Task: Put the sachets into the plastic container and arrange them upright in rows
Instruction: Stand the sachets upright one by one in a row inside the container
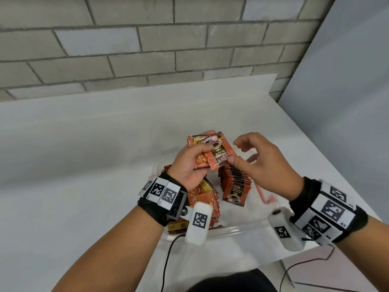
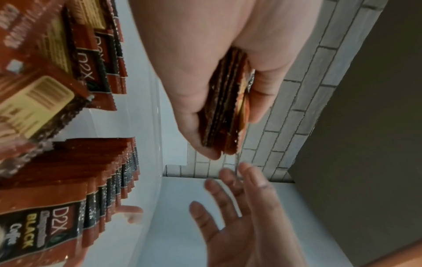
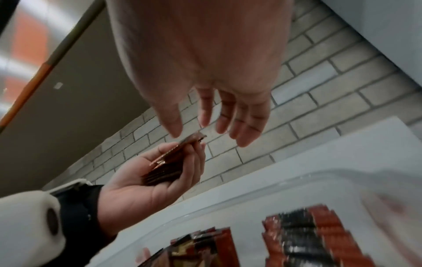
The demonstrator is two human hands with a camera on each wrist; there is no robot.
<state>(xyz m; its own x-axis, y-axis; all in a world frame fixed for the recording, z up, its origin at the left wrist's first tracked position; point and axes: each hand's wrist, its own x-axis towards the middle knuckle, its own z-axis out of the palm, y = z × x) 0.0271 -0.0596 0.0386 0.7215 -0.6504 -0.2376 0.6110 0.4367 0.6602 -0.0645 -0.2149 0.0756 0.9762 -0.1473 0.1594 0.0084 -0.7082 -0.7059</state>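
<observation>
The white table (image 1: 105, 165) carries a clear rectangular plastic container (image 1: 237, 229), which sits directly beneath both hands. Inside it, below the right hand (image 1: 266, 163), 1 upright row of red-and-black foil coffee sachets (image 1: 235, 183) stands on edge. Below the left hand (image 1: 190, 165) and wrist lies a loose, unsorted heap of the same sachets (image 1: 205, 199).

The left hand is clamped on a small fanned stack of red-and-black sachets (image 1: 212, 152), thumb on top and fingers underneath, held above the far end of the container. The right hand holds nothing; its fingers are spread and relaxed, and its thumb tip touches the near edge of the top sachet.

Judgement: the step in hand is squaring the stack before placing it. The right hand should tap the fanned edges flush, turn all faces 1 way, then lower the stack on edge against the standing row. Slack grip risks slippage; the row may topple if nudged.
</observation>
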